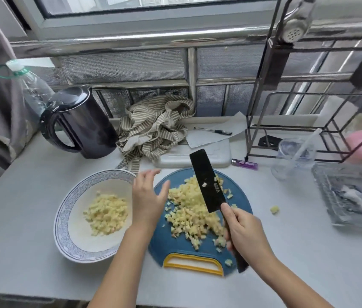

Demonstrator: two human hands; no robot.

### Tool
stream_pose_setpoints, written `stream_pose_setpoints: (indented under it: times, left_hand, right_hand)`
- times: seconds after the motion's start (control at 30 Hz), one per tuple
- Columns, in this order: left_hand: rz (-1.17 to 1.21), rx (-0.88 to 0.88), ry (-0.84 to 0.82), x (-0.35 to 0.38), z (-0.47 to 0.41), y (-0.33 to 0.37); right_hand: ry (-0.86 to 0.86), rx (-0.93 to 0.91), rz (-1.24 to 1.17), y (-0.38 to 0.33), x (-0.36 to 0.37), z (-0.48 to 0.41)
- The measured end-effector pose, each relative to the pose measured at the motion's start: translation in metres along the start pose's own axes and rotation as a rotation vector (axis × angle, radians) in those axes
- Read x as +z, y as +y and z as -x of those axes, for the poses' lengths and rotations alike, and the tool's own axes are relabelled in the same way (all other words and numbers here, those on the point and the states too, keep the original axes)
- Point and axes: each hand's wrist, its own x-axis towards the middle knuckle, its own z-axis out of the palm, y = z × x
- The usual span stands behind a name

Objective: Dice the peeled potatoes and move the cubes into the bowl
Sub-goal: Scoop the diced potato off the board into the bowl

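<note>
1. The left hand (147, 197) is open, its back turned up. The fingers are loosely spread and point away from the body, and the thumb sticks out to the right.
2. The left forearm (124, 258) is bare. It rises from the bottom edge and leans slightly right toward the wrist.
3. The right hand (244, 232) is curled around the handle of a knife (206, 181), knuckles up. The blade is raised, slanting away and to the left.
4. The right forearm (286, 278) is bare and comes in from the lower right.
5. The hands are apart, with the left reaching farther forward.
</note>
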Motion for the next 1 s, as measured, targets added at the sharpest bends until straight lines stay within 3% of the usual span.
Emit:
stream_pose_setpoints:
  times: [0.07, 0.23, 0.4, 0.53, 0.77, 0.9, 1.0]
  left_hand:
    - [0.119, 0.041, -0.188, 0.022, 0.006, 0.036]
    - [0.158, 0.142, -0.574, 0.109, 0.027, 0.102]
    - [-0.091, 0.267, -0.855, 0.192, 0.046, 0.136]
    - [-0.208, 0.341, -0.865, 0.224, 0.048, 0.152]
    - [-0.171, 0.321, -0.885, 0.224, 0.044, 0.153]
    - [-0.056, 0.207, -0.675, 0.186, 0.033, 0.126]
    - [-0.040, 0.230, -0.505, 0.153, 0.025, 0.092]
  right_hand:
    - [0.087, 0.046, -0.015, 0.014, -0.028, 0.002]
    - [0.303, 0.169, -0.029, 0.050, -0.091, 0.008]
    - [0.390, 0.251, -0.012, 0.081, -0.130, 0.016]
    - [0.399, 0.284, 0.012, 0.100, -0.142, 0.020]
    - [0.371, 0.301, -0.004, 0.114, -0.144, 0.016]
    - [0.264, 0.325, -0.071, 0.108, -0.132, 0.002]
    - [0.166, 0.341, -0.075, 0.104, -0.118, -0.017]
